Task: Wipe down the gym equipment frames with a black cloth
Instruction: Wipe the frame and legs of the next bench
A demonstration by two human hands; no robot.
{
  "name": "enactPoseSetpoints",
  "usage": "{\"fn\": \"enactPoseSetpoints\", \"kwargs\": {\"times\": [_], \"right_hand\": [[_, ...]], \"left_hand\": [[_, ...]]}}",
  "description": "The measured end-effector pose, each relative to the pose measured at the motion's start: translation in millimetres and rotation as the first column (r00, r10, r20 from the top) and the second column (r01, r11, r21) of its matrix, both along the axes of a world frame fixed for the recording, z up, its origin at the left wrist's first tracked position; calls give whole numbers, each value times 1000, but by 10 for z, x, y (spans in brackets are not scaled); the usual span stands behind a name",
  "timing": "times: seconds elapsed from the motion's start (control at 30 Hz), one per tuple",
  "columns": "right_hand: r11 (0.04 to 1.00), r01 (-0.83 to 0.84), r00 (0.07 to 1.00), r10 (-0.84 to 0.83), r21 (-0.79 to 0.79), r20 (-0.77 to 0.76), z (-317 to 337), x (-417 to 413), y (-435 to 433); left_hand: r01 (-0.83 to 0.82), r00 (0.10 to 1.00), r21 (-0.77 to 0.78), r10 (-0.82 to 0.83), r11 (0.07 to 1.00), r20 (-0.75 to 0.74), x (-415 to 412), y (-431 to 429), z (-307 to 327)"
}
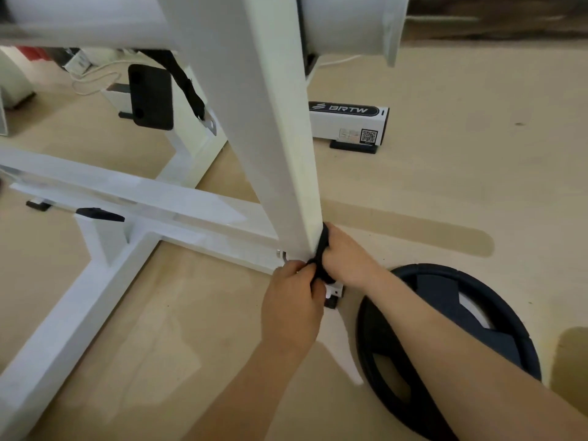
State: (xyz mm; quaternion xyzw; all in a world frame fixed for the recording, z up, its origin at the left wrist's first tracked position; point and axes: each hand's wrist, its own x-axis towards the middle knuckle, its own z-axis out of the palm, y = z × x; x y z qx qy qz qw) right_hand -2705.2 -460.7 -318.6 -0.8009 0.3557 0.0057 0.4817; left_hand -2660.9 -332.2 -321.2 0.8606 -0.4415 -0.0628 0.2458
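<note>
A white upright post (270,128) of the gym frame slants down to the floor bars (178,202) at the middle of the view. A black cloth (322,256) is bunched against the bottom right edge of that post. My right hand (345,257) grips the cloth from the right, pressing it to the post. My left hand (292,300) holds the cloth's lower end from below, fingers curled round it. Most of the cloth is hidden between the two hands.
A black weight plate (451,338) lies flat on the beige floor just right of my right forearm. A white frame foot marked BRTW (348,124) stands behind the post. A black pad (151,97) and a black strap (187,87) hang at the left rear.
</note>
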Motion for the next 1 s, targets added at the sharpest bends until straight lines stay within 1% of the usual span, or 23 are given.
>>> {"fn": "enactPoseSetpoints", "kwargs": {"times": [0.03,0.07,0.1,0.13,0.2,0.27,0.33,0.37,0.4,0.43,0.47,0.5,0.53,0.57,0.6,0.63,0.67,0.73,0.77,0.83,0.87,0.93,1.0], "right_hand": [[988,69,996,-76,135,41,74,36,-48],[949,183,973,-211,255,87,124,69,-50],[890,300,918,-367,343,149,129,96,2],[838,396,848,-490,374,200,134,89,118],[792,459,747,-589,403,307,178,52,423],[791,393,706,-586,469,398,294,-18,621],[832,312,651,-539,459,534,478,-38,610],[862,261,632,-493,434,599,588,-30,551],[901,208,633,-420,380,650,679,-12,475],[941,145,660,-323,307,678,744,-4,402],[967,100,717,-232,232,657,728,2,339],[982,76,802,-164,173,574,652,-3,284],[989,72,887,-124,132,445,550,-5,239],[993,59,952,-87,103,294,461,-16,220],[994,37,982,-54,99,179,362,-38,217],[993,21,991,-36,116,128,289,-50,215],[990,32,990,-50,135,134,280,-48,222],[981,97,965,-133,165,227,420,-26,265],[974,137,940,-185,180,288,506,-13,296],[962,189,869,-258,197,423,668,35,346],[960,191,835,-268,204,481,761,50,387],[967,168,789,-247,189,562,954,58,442],[981,151,756,-192,119,626,1159,12,439]], "left_hand": [[-2,1000,-22,2,1000,-13,-9,-46,49],[-15,999,-55,12,998,-40,-22,-77,97],[-46,996,-90,38,995,-86,-28,-83,125],[-96,985,-123,77,988,-154,-30,-79,158],[-242,932,-198,171,950,-321,-60,-33,248],[-394,848,-295,221,870,-481,-115,-8,380],[-475,803,-423,183,771,-568,-146,-10,536],[-479,810,-480,158,735,-565,-141,-20,610],[-463,832,-521,150,717,-534,-129,-27,663],[-441,859,-540,163,717,-484,-107,-30,677],[-417,881,-535,181,735,-438,-81,-26,651],[-399,892,-493,201,773,-406,-48,-14,600],[-384,892,-418,214,824,-399,-6,5,519],[-374,880,-312,228,873,-416,33,19,429],[-364,861,-207,243,908,-447,61,25,366],[-351,850,-132,256,927,-460,93,27,335],[-321,863,-96,249,942,-439,143,29,327],[-189,932,-80,153,979,-329,256,2,443],[-111,957,-66,89,992,-277,318,1,553],[25,970,-29,-31,999,-243,483,21,790],[84,966,-1,-81,997,-247,556,29,917],[146,965,40,-133,989,-225,638,44,1202],[171,957,3,-166,985,-236,656,44,1489]]}}
